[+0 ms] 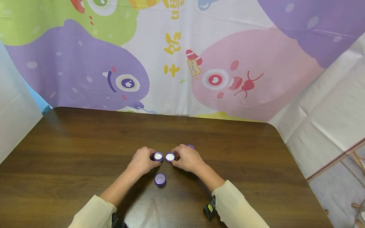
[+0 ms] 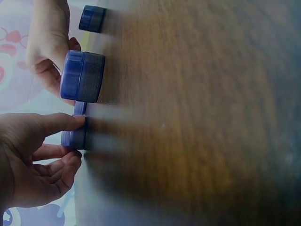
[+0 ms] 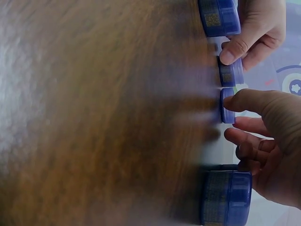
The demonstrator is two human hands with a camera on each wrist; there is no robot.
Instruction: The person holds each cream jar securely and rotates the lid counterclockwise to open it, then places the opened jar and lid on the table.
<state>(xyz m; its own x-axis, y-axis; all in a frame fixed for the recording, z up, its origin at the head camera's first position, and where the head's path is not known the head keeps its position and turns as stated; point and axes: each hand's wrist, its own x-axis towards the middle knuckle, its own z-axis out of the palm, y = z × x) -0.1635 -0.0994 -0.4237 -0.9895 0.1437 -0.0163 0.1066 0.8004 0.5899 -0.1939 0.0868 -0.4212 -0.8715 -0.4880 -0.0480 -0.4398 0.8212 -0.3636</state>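
Note:
Side by side near the middle of the table are an open purple jar (image 1: 158,156) and a shallow purple lid (image 1: 170,157), both showing white round tops. My left hand (image 1: 142,161) pinches the jar between thumb and fingers from the left. From the right, my right hand (image 1: 188,159) pinches the lid, which looks thinner than the jar in the right wrist view. A capped purple jar (image 1: 160,180) stands nearer to me, in front of the hands. Another purple jar (image 1: 190,146) is mostly hidden behind the right hand; the right wrist view shows its side.
The brown wooden table (image 1: 75,191) has rounded far corners. Behind it hangs a cartoon-printed curtain (image 1: 171,93), with pale cloth (image 1: 330,86) along the right side. A black wrist camera (image 1: 210,210) is strapped at the right sleeve.

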